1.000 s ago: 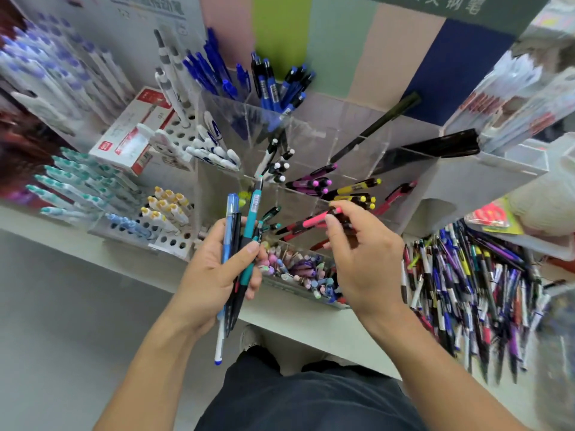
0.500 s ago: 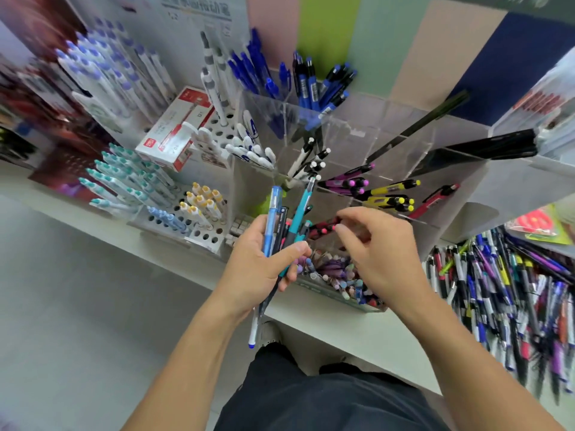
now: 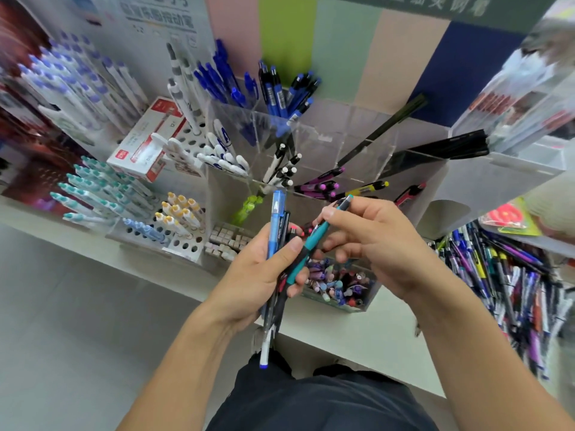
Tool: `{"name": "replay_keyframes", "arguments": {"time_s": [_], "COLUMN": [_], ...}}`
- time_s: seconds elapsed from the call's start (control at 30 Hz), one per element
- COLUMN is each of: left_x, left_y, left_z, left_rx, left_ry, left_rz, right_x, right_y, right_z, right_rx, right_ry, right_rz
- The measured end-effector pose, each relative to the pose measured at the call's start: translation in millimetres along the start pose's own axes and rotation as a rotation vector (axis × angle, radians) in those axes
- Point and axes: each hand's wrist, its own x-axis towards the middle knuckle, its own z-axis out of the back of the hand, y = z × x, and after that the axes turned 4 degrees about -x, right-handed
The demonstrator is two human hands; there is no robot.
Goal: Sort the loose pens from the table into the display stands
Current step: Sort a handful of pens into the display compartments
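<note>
My left hand (image 3: pixel 255 275) grips a bundle of pens upright in front of the stands, among them a light blue pen (image 3: pixel 275 222) and dark ones. My right hand (image 3: pixel 373 241) pinches the upper part of a teal pen (image 3: pixel 311 247) that still lies in that bundle, slanting up to the right. Behind both hands stands a clear acrylic display stand (image 3: pixel 311 141) with compartments of blue, black-and-white, purple, yellow and red pens. A big heap of loose pens (image 3: pixel 510 281) lies on the table at the right.
White perforated stands (image 3: pixel 186 244) with teal, yellow and blue pens sit at the left, beside a red-and-white box (image 3: pixel 146 144). A clear bin of small colourful items (image 3: pixel 339 284) stands under my hands. The table's front edge (image 3: pixel 357 343) runs just before my legs.
My right hand has left the red-and-pink pens in the stand's compartment and come back to the bundle, taking hold of the teal pen. The camera has shifted, and the left hand stays put.
</note>
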Motion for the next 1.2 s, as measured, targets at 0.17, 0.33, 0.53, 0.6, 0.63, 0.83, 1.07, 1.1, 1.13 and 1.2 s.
{"name": "replay_keyframes", "arguments": {"time_s": [0.17,0.33,0.53,0.6,0.63,0.83,1.07,1.1,1.13,1.2], "left_x": [-4.2,-13.4,-16.5,-14.7,-13.3,-8.5,-15.3,-17.3,-18.9,-22.1], "left_y": [-1.2,-3.4,-4.6,-5.0,-4.1,-0.8,-13.1,-13.6,-13.5,-12.4], "left_z": [6.9,14.5,27.0,22.3,20.0,23.2,67.1,70.8,73.9,79.0], "left_rx": [0.126,0.18,0.169,0.177,0.197,0.233,-0.245,-0.286,-0.313,-0.32], "left_ry": [0.024,0.031,-0.02,0.005,0.021,-0.158,-0.242,-0.213,-0.186,-0.152], "left_rz": [-0.028,0.037,0.046,0.027,0.025,-0.062,0.022,0.027,0.024,0.017], "right_x": [-2.0,-9.2,-11.7,-15.2,-16.8,-18.7,21.8,32.4,42.5,59.3], "right_y": [-3.8,-12.0,-8.1,-12.5,-16.2,-23.9,-28.0,-34.0,-38.8,-44.4], "right_z": [0.1,1.7,23.5,23.5,21.9,12.3,-47.0,-55.4,-61.8,-69.8], "right_rx": [0.014,0.055,0.077,0.086,0.116,0.166,-0.338,-0.442,-0.548,-0.716], "right_ry": [0.062,-0.034,-0.121,-0.09,-0.083,-0.242,-0.426,-0.419,-0.403,-0.356], "right_rz": [-0.06,-0.013,0.085,0.077,0.061,0.181,0.529,0.542,0.559,0.561]}}
